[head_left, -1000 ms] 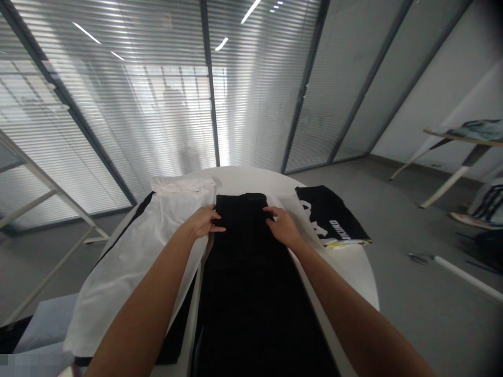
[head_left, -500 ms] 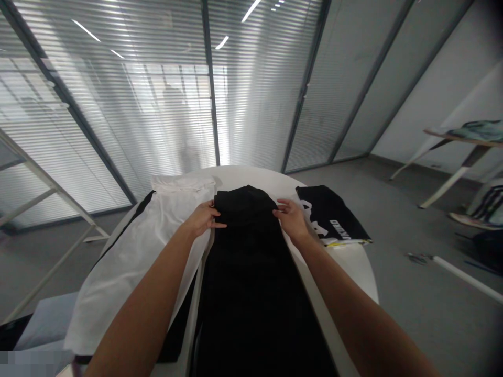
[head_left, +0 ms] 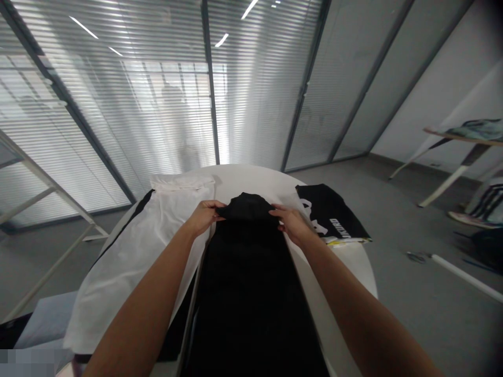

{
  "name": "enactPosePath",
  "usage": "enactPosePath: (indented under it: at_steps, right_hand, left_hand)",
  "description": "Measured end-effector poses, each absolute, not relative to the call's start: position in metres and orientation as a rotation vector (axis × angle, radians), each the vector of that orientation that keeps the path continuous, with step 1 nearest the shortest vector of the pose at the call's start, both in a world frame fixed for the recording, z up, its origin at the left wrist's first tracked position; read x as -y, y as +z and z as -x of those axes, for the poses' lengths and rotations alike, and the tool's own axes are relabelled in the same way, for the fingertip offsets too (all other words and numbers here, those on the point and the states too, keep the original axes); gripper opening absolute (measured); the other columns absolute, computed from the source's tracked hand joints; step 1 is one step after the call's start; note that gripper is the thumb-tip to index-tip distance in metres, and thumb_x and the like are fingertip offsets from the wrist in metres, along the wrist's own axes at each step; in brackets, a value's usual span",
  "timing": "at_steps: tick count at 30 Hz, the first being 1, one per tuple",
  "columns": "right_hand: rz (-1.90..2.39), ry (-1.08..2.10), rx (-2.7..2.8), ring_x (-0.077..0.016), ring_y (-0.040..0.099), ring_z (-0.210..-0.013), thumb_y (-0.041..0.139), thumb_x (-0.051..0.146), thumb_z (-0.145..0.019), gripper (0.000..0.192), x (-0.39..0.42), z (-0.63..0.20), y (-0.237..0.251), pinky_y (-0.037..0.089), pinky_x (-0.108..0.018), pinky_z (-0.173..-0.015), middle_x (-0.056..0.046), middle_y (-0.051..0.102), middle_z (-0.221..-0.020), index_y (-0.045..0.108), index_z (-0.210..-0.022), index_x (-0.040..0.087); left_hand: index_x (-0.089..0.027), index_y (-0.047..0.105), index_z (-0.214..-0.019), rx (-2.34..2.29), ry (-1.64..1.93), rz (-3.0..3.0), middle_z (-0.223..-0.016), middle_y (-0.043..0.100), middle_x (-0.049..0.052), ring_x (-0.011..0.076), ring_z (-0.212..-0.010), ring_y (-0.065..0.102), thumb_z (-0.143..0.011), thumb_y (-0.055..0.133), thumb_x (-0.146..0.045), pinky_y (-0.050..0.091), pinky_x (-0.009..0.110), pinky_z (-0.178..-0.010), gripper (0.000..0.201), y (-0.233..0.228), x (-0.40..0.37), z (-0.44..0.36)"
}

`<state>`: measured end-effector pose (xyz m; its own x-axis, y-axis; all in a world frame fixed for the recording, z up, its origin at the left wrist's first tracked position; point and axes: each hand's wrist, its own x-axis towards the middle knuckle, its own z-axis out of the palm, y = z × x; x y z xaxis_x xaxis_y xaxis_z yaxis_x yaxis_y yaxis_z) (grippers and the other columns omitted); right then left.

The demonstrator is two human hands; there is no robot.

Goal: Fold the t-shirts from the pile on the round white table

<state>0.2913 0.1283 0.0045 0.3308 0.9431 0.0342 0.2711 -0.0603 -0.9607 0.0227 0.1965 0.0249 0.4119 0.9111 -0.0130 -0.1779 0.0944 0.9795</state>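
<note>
White table: black garment between grips.

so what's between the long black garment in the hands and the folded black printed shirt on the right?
Head view: a bare strip of the round white table, crossed only by the right hand gripping the long black garment; the folded black printed shirt lies apart.
</note>
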Motion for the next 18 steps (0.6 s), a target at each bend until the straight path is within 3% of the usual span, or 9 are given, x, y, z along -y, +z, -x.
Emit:
enactPosePath:
  at_steps: [4, 11, 15, 18]
  right_hand:
    - [1.594, 0.967, 1.167, -0.0169, 0.060, -0.071, 0.065, 0.032, -0.066, 0.035, -0.125, -0.287, 0.012, 0.043, -0.022, -0.047, -0.005, 0.070, -0.091, 0.071, -0.098, 0.021]
    - [1.293, 1.007, 1.131, -0.0119, 0.051, -0.062, 0.061, 0.027, -0.061, 0.015, -0.125, -0.285, 0.012, 0.042, -0.020, -0.047, 0.002, 0.057, -0.070, 0.060, -0.074, 0.020]
    - [1.224, 0.998, 1.039, -0.0118, 0.050, -0.060, 0.057, 0.024, -0.055, 0.013, -0.126, -0.285, 0.010, 0.045, -0.023, -0.050, 0.003, 0.053, -0.067, 0.051, -0.067, 0.020]
    - [1.209, 0.988, 0.993, -0.0149, 0.055, -0.066, 0.053, 0.022, -0.053, 0.013, -0.126, -0.284, 0.010, 0.048, -0.027, -0.057, 0.001, 0.057, -0.070, 0.048, -0.064, 0.021]
  left_hand:
    - [-0.015, 0.063, -0.054, -0.783, 0.982, -1.256, -0.080, 0.070, 0.005, 0.0149, -0.076, 0.063, -0.054, 0.057, -0.009, 0.050, 0.026, -0.071, 0.008, 0.023, -0.197, -0.024]
    - [-0.017, 0.059, -0.043, -0.781, 1.077, -1.443, -0.071, 0.069, 0.008, 0.0244, -0.088, 0.065, -0.057, 0.052, -0.011, 0.049, 0.034, -0.080, 0.017, 0.015, -0.201, -0.019]
    - [-0.016, 0.064, -0.050, -0.732, 1.027, -1.380, -0.075, 0.070, 0.010, 0.0253, -0.089, 0.066, -0.064, 0.052, -0.020, 0.050, 0.035, -0.080, 0.019, 0.014, -0.203, -0.019]
    - [-0.016, 0.069, -0.059, -0.771, 1.024, -1.346, -0.076, 0.070, 0.009, 0.0232, -0.086, 0.066, -0.062, 0.055, -0.018, 0.050, 0.032, -0.076, 0.014, 0.014, -0.203, -0.021]
